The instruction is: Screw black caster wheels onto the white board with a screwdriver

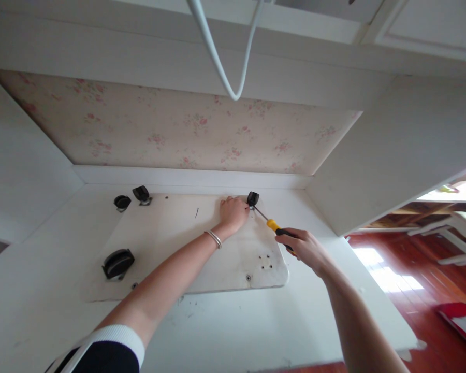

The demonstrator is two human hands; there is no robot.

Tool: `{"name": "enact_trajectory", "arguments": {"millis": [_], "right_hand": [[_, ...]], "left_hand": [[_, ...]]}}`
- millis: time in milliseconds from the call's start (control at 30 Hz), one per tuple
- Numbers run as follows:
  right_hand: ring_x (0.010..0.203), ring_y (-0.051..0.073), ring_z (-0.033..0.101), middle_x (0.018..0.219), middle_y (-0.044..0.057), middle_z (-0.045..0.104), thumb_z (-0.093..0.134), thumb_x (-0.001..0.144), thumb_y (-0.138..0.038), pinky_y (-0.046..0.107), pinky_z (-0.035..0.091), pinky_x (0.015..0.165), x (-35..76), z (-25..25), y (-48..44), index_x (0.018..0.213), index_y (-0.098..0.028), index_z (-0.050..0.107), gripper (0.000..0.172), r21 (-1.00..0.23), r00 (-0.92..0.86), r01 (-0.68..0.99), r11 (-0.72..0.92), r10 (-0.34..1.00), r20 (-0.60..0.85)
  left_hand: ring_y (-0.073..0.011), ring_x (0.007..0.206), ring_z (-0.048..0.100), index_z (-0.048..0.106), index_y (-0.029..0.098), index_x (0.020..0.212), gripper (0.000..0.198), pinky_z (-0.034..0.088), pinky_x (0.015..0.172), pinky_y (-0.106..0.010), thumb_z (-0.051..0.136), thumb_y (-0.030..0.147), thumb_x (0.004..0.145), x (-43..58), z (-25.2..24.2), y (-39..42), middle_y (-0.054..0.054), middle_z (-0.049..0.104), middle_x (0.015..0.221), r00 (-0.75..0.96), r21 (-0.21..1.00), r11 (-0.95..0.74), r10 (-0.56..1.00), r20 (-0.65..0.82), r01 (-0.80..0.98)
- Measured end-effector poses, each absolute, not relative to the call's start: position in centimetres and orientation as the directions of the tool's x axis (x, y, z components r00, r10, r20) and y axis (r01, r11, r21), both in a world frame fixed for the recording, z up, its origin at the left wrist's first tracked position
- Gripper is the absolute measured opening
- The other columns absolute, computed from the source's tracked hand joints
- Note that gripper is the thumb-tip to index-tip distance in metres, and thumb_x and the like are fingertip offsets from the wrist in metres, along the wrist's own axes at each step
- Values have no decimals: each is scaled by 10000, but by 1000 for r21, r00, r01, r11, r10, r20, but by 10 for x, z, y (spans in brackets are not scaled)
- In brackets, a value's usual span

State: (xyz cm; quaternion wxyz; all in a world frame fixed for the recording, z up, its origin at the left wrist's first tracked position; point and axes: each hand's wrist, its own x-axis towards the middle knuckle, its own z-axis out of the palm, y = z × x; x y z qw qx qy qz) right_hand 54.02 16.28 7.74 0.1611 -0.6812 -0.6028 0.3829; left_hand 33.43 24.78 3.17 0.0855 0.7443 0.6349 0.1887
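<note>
A white board [186, 243] with rounded corners lies flat on the white surface. At its far right corner stands a black caster wheel [252, 198] on a small metal plate. My left hand [234, 213] rests on the board with its fingers curled, fingertips against the caster's base. In my right hand [301, 246] is a screwdriver [274, 225] with a yellow and black handle, its shaft slanting up-left so that the tip meets the caster's plate. My left fingertips are too small to make out fully.
More casters sit at left: one on the board's far edge [141, 194], one beside it [121, 202], one at the near left [118, 263]. Screw holes [265, 262] mark the near right corner. White panels [388, 145] rise around; a white cable [235, 96] hangs overhead.
</note>
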Motion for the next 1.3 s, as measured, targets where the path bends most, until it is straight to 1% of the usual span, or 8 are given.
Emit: {"name": "enact_trajectory", "arguments": {"millis": [133,367,500,667,900,1133,1300], "right_hand": [[567,142,405,560,-25,462,567,786,-458,304,277,525,540,77,164,795,-235,684,252,-679,-28,702,-215,944,-328],[567,140,401,559,-24,454,567,783,-452,306,275,528,538,78,166,760,-228,663,246,-678,-33,700,-224,938,-344],[568,143,405,562,-25,452,565,786,-457,307,274,528,538,76,166,797,-220,676,262,-683,-34,694,-229,936,-350],[558,143,394,554,-35,441,565,799,-465,306,276,528,541,75,163,906,-216,695,301,-695,-10,674,-251,937,-349],[556,139,383,556,-35,444,577,799,-499,304,269,529,550,79,146,941,-205,696,348,-719,29,634,-286,937,-347],[542,131,361,560,-39,430,583,781,-526,306,270,542,553,87,123,854,-202,651,339,-777,154,515,-361,931,-331],[544,130,359,562,-41,424,584,788,-534,304,269,548,553,91,110,815,-215,618,322,-801,156,478,-360,932,-326]], "left_hand": [[-273,1018,594,772,254,898,310,394,879,-403,468,315,913,335,31,248,-84,732,964,118,373,-175,978,171,911],[-267,1027,594,771,261,895,306,396,880,-392,477,341,914,335,28,249,-77,733,978,111,377,-169,979,171,911],[-271,1017,597,776,266,915,314,399,875,-397,476,359,919,334,27,249,-75,734,976,109,376,-170,978,177,911],[-278,1014,597,785,275,910,306,398,872,-406,493,365,915,333,28,248,-72,735,987,108,388,-169,979,175,906],[-276,1049,592,783,244,911,288,392,902,-409,506,323,907,336,32,248,-93,738,1006,94,421,-148,985,147,895],[-276,1063,593,773,212,931,296,393,916,-413,504,333,903,338,34,246,-120,735,996,78,432,-124,989,124,893],[-270,1081,596,765,207,933,280,391,925,-402,507,310,896,339,35,246,-116,740,970,57,445,-100,992,110,890]]}}
